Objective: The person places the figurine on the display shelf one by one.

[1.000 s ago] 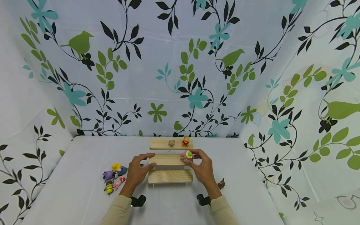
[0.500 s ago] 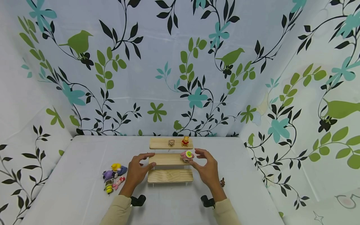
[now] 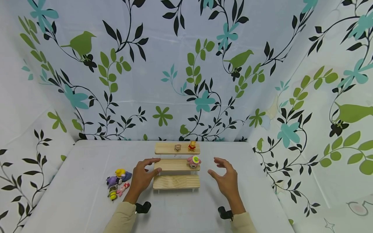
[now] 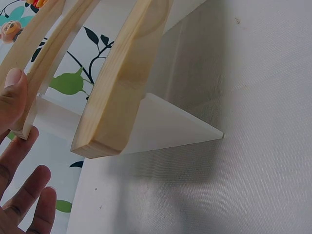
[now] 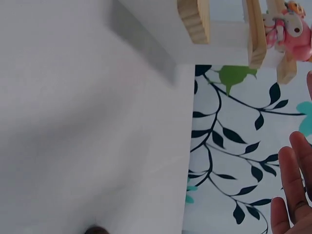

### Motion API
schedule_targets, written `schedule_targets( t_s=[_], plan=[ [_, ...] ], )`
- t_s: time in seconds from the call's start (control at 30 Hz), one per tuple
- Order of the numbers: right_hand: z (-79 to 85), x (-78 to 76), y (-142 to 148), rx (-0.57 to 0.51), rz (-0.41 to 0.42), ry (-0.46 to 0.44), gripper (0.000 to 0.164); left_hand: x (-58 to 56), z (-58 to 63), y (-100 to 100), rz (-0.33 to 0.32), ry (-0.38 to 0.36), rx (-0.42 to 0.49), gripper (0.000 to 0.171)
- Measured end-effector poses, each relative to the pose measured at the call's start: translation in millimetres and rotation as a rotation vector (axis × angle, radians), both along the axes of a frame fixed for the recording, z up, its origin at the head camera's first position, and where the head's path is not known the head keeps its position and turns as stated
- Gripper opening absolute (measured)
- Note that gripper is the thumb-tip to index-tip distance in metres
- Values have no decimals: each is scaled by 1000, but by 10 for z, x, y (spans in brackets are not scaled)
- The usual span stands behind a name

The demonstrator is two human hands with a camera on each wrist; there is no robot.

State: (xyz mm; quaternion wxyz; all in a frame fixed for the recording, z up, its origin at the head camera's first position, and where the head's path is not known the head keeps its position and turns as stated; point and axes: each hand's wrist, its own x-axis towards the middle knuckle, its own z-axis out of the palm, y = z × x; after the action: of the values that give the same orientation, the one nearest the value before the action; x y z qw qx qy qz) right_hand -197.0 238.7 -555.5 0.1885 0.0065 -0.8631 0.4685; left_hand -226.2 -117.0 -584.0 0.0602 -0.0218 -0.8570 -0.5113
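Observation:
My left hand [image 3: 142, 177] pinches the left end of the middle board of a three-step wooden display shelf [image 3: 172, 165]. In the left wrist view its thumb [image 4: 14, 95] lies on top of the board, a fingertip below the edge. A pink toy figurine [image 3: 193, 161] with a yellow-green and white top stands at the right end of that middle board. My right hand [image 3: 228, 182] holds nothing, fingers spread and apart from the shelf, to the right of the pink figurine. The right wrist view shows the figurine's pink body [image 5: 298, 41] partly cut off.
On the back board stand a small tan figurine [image 3: 177, 148] and a yellow bear figurine in red [image 3: 191, 146]. Left of my left hand lies a cluster of several figurines, with a purple one [image 3: 112, 182] and a bee-striped one [image 3: 112, 194]. A patterned cloth [image 3: 175, 81] hangs behind.
My right hand has let go of the pink figurine on the middle board and drawn away to the right. Its forearm now covers the brown figurine. My left hand stays put.

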Motion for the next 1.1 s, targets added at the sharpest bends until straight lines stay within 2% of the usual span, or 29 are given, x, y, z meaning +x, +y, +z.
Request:
schedule_targets(
  t_s=[0.47,0.67,1.1],
  plan=[
    [-112,180,302,22,-101,-67,60,-14,13,3,-5,-21,3,44],
    [-161,283,443,-5,-129,-128,62,-19,-3,-1,-9,-15,5,44],
    [-324,406,653,14,-188,-177,65,-11,19,0,-3,-1,-9,44]
  ],
)
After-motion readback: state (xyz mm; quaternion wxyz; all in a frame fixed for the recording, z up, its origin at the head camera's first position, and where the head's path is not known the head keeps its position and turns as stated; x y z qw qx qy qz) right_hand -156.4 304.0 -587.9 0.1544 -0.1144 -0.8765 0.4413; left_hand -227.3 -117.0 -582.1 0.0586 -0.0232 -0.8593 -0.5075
